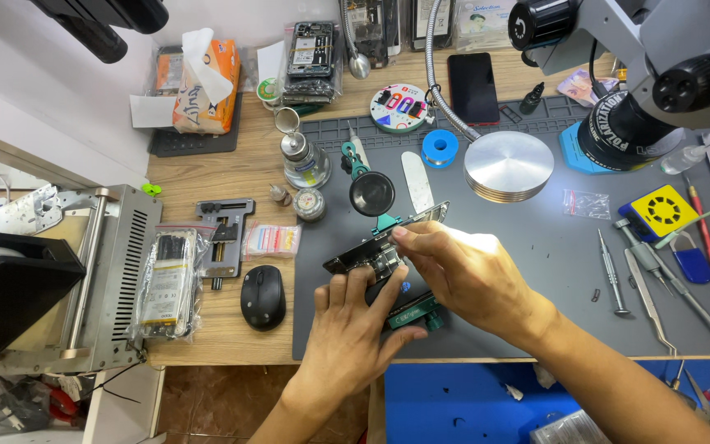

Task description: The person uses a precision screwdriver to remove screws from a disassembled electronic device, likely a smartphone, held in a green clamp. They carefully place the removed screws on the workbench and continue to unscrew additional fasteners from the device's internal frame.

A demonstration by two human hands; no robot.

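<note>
on the dark grey silicone mat (pixel 536 271) of our bench we see the opened black smartphone (pixel 375 247) already clamped in the green holder (pixel 412 314), our left hand (pixel 353 329) pinching its near edge, our right hand (pixel 462 271) pinching its top edge, with its insides exposed and, we judge, work remaining.

Both hands meet over the grey work mat (pixel 536 247), where an opened phone (pixel 375 251) sits tilted in a green clamp (pixel 414 314). The left hand (pixel 355 329) steadies its near edge from below while the right hand (pixel 462 275) presses fingertips on the top edge. A black mouse (pixel 262 297) lies just left on the wooden bench (pixel 207 173), and screwdrivers (pixel 614 271) lie to the right.
</note>
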